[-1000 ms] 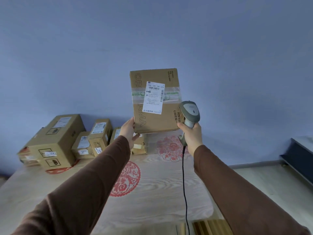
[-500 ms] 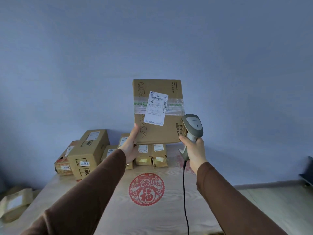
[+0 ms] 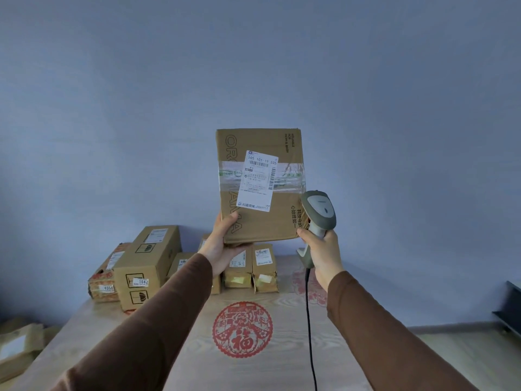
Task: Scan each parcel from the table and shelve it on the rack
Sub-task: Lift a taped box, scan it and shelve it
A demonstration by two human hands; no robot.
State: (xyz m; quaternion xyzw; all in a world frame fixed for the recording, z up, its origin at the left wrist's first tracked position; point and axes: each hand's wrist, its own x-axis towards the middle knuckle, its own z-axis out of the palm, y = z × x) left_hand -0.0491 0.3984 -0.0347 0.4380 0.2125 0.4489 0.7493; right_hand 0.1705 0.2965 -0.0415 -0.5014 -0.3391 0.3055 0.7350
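A flat brown cardboard parcel [image 3: 260, 221] with a white shipping label [image 3: 257, 180] and clear tape is held upright in front of the blue wall. My left hand [image 3: 222, 245] grips its lower left corner, thumb on the front face. My right hand [image 3: 321, 249] grips the handle of a grey corded barcode scanner [image 3: 320, 211], whose head sits against the parcel's lower right edge. Several more labelled parcels stand at the back of the table: a tall box [image 3: 149, 263] at the left and two small boxes [image 3: 252, 270] below the held parcel.
The light wooden table [image 3: 282, 371] carries red paper-cut decorations [image 3: 242, 330]. The scanner's black cable [image 3: 310, 334] hangs down over the table. A paper package [image 3: 17, 345] lies on the floor at the left. A dark shelf edge [image 3: 510, 306] shows at the far right.
The view has swung left and lowered, so the table's parcels shifted right in the picture. The held parcel and scanner stay together, the scanner still by the parcel's lower right edge.
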